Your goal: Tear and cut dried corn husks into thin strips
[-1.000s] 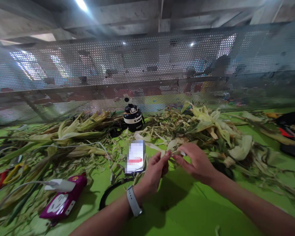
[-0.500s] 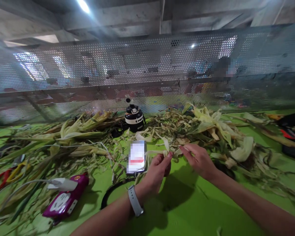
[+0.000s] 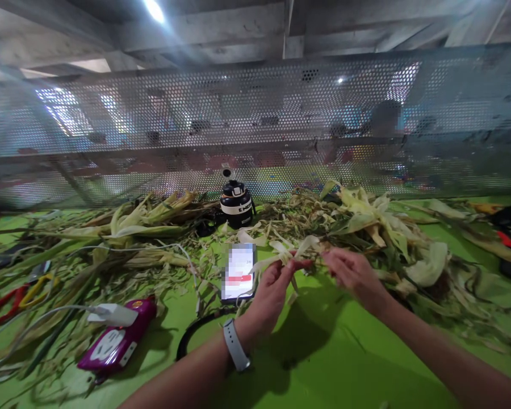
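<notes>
Above the green table (image 3: 332, 369), the left hand (image 3: 273, 289) pinches pale corn-husk strips (image 3: 307, 245).
The right hand (image 3: 356, 276) angles in just beside, its fingers bunched; whether they grip a strip, I cannot tell. The strips lie nearer the left hand, long axes fanning leftward and away from its fingertips.

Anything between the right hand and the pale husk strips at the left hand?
Nothing visible: just a small gap between the right hand and the pale husk strips in the left hand.
</notes>
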The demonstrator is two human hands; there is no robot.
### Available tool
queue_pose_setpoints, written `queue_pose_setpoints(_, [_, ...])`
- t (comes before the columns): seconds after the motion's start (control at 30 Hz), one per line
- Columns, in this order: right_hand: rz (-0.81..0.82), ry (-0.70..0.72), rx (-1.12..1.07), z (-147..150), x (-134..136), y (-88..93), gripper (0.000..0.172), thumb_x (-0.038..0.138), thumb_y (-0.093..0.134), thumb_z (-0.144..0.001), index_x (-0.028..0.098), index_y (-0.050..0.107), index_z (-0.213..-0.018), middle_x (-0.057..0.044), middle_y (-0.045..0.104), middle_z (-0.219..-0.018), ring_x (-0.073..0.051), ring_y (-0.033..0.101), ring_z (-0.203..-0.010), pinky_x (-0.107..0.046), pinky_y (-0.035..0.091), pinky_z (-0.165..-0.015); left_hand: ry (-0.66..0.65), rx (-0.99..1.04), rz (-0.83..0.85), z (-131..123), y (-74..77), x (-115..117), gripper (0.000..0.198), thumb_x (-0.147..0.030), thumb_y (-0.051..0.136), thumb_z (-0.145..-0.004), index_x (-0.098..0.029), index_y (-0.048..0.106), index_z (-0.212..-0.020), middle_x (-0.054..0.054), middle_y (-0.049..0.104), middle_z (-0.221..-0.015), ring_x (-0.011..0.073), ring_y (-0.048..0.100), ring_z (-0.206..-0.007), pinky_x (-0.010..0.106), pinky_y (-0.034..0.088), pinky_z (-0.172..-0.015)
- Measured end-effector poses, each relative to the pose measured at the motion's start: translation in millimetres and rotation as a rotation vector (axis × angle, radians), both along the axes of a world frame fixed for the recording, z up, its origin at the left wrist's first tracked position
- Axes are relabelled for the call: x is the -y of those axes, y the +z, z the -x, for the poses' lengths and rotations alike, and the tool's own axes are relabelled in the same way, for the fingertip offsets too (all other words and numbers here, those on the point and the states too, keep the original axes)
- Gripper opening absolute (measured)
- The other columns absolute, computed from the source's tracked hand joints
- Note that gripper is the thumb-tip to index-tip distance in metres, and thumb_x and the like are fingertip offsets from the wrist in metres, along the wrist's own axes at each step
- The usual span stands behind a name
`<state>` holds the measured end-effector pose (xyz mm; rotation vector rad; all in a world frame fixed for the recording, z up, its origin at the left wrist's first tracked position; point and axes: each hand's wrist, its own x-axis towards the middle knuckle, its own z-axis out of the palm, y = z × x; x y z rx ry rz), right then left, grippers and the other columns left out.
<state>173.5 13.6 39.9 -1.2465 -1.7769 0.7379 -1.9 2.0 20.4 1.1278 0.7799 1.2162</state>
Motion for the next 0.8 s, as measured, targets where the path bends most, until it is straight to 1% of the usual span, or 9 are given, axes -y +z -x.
queue_pose_setpoints(0.1, [0.085, 0.247, 0.068, 13.3, 11.3, -0.1, 0.028, 0.039, 0.050, -0.087, 0.018, 0.057, -0.071, 0.000, 0.056, -0.068, -0.014, 0.049, -0.064, -0.024, 0.037, -0.058, -0.015, 0.011, -0.011, -0.7, -1.2, 0.5, 0.030, -0.041, 0.059, -0.085, -0.020, 0.069, -0.104, 0.007, 0.068, -0.114, 0.0217, 0.055, -0.115, 0.036, 0.034, -0.105])
queue_pose_setpoints(0.17, [0.134, 0.325, 0.035, 20.5, 14.8, -3.9, 0.025, 0.038, 0.051, -0.087, 0.017, 0.059, -0.077, -0.001, 0.059, -0.075, -0.015, 0.051, -0.070, -0.025, 0.039, -0.063, -0.039, 0.022, 0.000, -2.1, -3.8, 0.2, 0.030, -0.041, 0.061, -0.083, -0.021, 0.070, -0.103, 0.007, 0.071, -0.109, 0.0227, 0.059, -0.110, 0.038, 0.039, -0.101])
queue_pose_setpoints(0.27, [0.190, 0.314, -0.015, 23.7, 13.1, -9.5, 0.029, 0.039, 0.052, -0.086, 0.017, 0.054, -0.068, 0.001, 0.050, -0.065, -0.013, 0.045, -0.061, -0.024, 0.036, -0.057, -0.039, 0.001, -0.020, -2.4, -5.9, -2.2, 0.027, -0.041, 0.063, -0.081, -0.019, 0.071, -0.096, 0.007, 0.072, -0.106, 0.0237, 0.062, -0.106, 0.038, 0.043, -0.098])
queue_pose_setpoints(0.33, [0.240, 0.306, -0.034, 21.7, 9.9, -10.4, 0.029, 0.040, 0.053, -0.084, 0.017, 0.051, -0.066, 0.003, 0.046, -0.061, -0.011, 0.041, -0.056, -0.024, 0.033, -0.053, -0.042, -0.009, -0.025, -0.1, -5.3, -5.1, 0.030, -0.041, 0.062, -0.082, -0.020, 0.070, -0.101, 0.007, 0.072, -0.106, 0.0239, 0.062, -0.107, 0.039, 0.041, -0.101])
queue_pose_setpoints(0.4, [0.282, 0.323, -0.049, 18.9, 7.3, -9.2, 0.027, 0.039, 0.054, -0.083, 0.017, 0.052, -0.068, 0.003, 0.046, -0.060, -0.011, 0.041, -0.055, -0.024, 0.032, -0.052, -0.031, -0.034, -0.029, 3.7, -4.3, -8.3, 0.032, -0.041, 0.061, -0.083, -0.019, 0.069, -0.105, 0.008, 0.072, -0.108, 0.0240, 0.060, -0.111, 0.041, 0.037, -0.105])
queue_pose_setpoints(0.53, [0.322, 0.354, -0.062, 14.7, 5.4, -6.4, 0.026, 0.039, 0.055, -0.082, 0.016, 0.052, -0.069, 0.003, 0.045, -0.060, -0.010, 0.041, -0.055, -0.023, 0.033, -0.053, -0.006, -0.072, -0.020, 9.8, -4.5, -14.0, 0.031, -0.042, 0.057, -0.085, -0.020, 0.071, -0.102, 0.008, 0.068, -0.115, 0.0246, 0.053, -0.120, 0.043, 0.032, -0.108])
queue_pose_setpoints(0.63, [0.373, 0.383, -0.050, 12.1, 4.4, -5.8, 0.025, 0.038, 0.056, -0.081, 0.016, 0.053, -0.070, 0.004, 0.046, -0.060, -0.010, 0.042, -0.054, -0.023, 0.034, -0.052, -0.046, 0.073, 0.038, 9.2, -4.2, -16.8, 0.030, -0.040, 0.060, -0.083, -0.021, 0.067, -0.106, 0.008, 0.071, -0.109, 0.0238, 0.058, -0.115, 0.043, 0.037, -0.105])
queue_pose_setpoints(0.7, [0.400, 0.396, -0.037, 10.5, 3.6, -5.7, 0.024, 0.037, 0.056, -0.081, 0.016, 0.053, -0.071, 0.004, 0.047, -0.060, -0.010, 0.043, -0.053, -0.022, 0.034, -0.052, -0.049, 0.179, 0.085, 7.3, -2.2, -17.7, 0.028, -0.038, 0.065, -0.081, -0.021, 0.066, -0.102, 0.007, 0.071, -0.108, 0.0223, 0.061, -0.110, 0.039, 0.041, -0.102])
queue_pose_setpoints(0.8, [0.416, 0.407, -0.027, 10.2, 3.2, -6.4, 0.023, 0.036, 0.056, -0.081, 0.016, 0.053, -0.070, 0.004, 0.047, -0.059, -0.009, 0.043, -0.054, -0.022, 0.035, -0.052, -0.006, 0.271, 0.150, 5.2, 2.6, -17.3, 0.026, -0.036, 0.071, -0.075, -0.018, 0.067, -0.093, 0.006, 0.070, -0.107, 0.0195, 0.065, -0.102, 0.033, 0.046, -0.096])
